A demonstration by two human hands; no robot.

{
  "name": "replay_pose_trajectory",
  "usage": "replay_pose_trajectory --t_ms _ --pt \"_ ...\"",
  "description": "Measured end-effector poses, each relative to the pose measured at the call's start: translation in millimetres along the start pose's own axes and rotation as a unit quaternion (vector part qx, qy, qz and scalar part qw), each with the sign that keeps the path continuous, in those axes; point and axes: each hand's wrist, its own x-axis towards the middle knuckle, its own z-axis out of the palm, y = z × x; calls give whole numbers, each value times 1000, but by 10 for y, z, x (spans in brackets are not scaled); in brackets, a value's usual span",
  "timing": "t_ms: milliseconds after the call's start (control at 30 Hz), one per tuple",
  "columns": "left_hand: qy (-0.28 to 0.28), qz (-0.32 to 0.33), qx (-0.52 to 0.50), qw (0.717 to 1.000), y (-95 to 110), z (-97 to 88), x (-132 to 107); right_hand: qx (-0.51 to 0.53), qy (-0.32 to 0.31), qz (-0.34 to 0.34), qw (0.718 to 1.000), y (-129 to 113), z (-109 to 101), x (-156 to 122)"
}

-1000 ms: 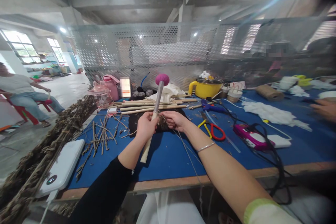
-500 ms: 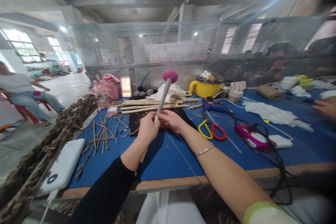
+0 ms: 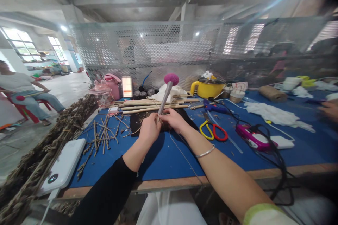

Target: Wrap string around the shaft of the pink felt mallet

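Holds a ball-headed stick (image 3: 165,97) above the blue-topped desk (image 3: 158,168), in front of the body, tilted, with the magenta head (image 3: 171,79) upward and away. Has the left grip (image 3: 149,126) closed narrow around the lower shaft, just where the grey wrapping runs down into the fingers. Has the right grip (image 3: 173,119) right beside it, fingertips bunched against the shaft; cannot tell whether pinching shaft, thread or both. Trails 1 thin thread (image 3: 182,153) from under the right grip toward the near edge of the desk. Wears a silver bangle (image 3: 205,151) on the right wrist and a black sleeve (image 3: 108,190) on the left arm.

Note behind the hands a dark cloth (image 3: 137,121) lying flat, then a row of pale sticks (image 3: 148,107), with a crumpled white cloth (image 3: 163,94) near the magenta head. Look left for loose twigs (image 3: 100,137) scattered on the desk, a white power bank (image 3: 62,165) with 1 cable, and a pink jar (image 3: 103,96) at the back. Look right for a yellow pot (image 3: 207,93), a blue glue gun (image 3: 215,107), scissors (image 3: 213,132) with 1 yellow and 1 red handle, and a magenta device (image 3: 253,137) among dark cables. See at the far right edge a co-worker's hand (image 3: 330,109), blurred, and at the far left a seated person (image 3: 23,91) on a red chair.
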Motion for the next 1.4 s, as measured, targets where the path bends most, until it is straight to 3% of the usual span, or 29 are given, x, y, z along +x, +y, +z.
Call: replay_pose_trajectory --t_ms 133,333,467,533,600,667,767,833,933,1033,1133,1233,1300,1400 --pt "9 -9 -16 1000 -7 1 11 -74 0 -44 996 -19 -69 17" --pt "28 -65 -152 986 53 27 4 36 -48 22 998 -88 -110 -20" --pt "-13 -143 -333 932 156 40 0 119 -111 53 985 -106 -126 -13" --pt "-43 -155 -413 896 187 46 8 136 -153 54 977 -99 -141 0" --pt "-83 -161 -440 879 188 60 13 131 -168 51 976 -71 -156 17" --pt "-101 -160 -378 906 163 79 6 113 -151 46 981 -27 -163 34" --pt "-29 -119 -175 977 107 98 -25 75 -118 55 989 39 -152 56" --pt "12 -80 -83 993 74 97 -45 53 -110 58 991 67 -133 65" --pt "13 -66 -66 996 50 84 -52 35 -115 57 991 83 -106 69" --pt "-6 -112 -150 982 83 85 -35 74 -136 71 985 76 -104 63" --pt "-45 -188 -310 931 169 99 -15 134 -171 83 973 46 -131 53" --pt "-91 -209 -402 887 218 106 -11 146 -186 72 969 26 -152 52" --pt "-115 -196 -375 899 201 106 -22 121 -177 62 975 36 -148 61" --pt "-51 -148 -209 965 139 98 -52 65 -150 60 985 67 -119 71"
